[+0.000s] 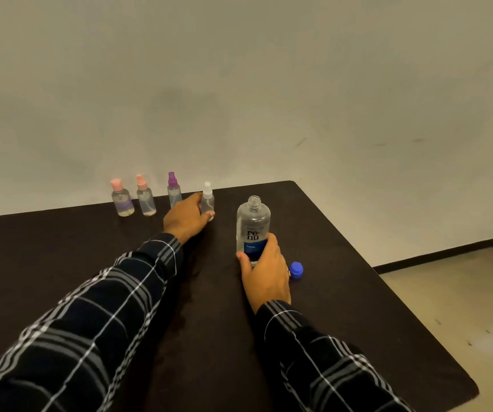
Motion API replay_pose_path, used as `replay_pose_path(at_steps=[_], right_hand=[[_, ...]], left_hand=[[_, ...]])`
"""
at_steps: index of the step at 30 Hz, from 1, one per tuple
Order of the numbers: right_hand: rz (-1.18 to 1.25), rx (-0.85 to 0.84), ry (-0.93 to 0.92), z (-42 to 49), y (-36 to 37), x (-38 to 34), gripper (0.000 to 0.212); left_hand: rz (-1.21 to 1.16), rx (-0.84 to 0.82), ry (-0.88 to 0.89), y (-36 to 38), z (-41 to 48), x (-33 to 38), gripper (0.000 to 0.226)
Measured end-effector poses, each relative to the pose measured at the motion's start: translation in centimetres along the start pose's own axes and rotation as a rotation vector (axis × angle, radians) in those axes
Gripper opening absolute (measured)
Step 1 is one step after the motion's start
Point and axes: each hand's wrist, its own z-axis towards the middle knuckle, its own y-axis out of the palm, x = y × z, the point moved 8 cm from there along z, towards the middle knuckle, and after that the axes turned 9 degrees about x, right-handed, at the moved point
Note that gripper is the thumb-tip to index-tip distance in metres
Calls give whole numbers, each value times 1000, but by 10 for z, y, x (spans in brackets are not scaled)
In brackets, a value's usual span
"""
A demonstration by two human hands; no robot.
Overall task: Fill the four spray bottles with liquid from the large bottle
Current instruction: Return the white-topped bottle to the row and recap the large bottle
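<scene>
Four small clear spray bottles stand in a row near the table's far edge: two with pink tops (122,199) (146,197), one with a purple top (173,189), one with a white top (207,200). My left hand (186,217) grips the white-topped bottle low on its body. The large clear bottle (253,224), uncapped and with a blue label, stands upright to the right. My right hand (264,270) holds it around the base. Its blue cap (296,270) lies on the table just right of that hand.
The dark table (90,263) ends at a rounded far right corner and a right edge that runs toward me. A pale wall rises directly behind the bottles. Light floor shows to the right of the table.
</scene>
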Motion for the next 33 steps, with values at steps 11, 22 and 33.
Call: replay_pose_path(at_steps=[11,22,33], right_hand=[[-135,-16,-47,4,4,-2,68],[-122,-17,-55,6,5,0,69],[-56,-56,-55,-4,-4,-8,67]], left_hand=[[-49,98,-183,13,45,-22,52],[-27,185,-305,14,46,-15,51],[-474,314,-132,-34,-64,48,24]])
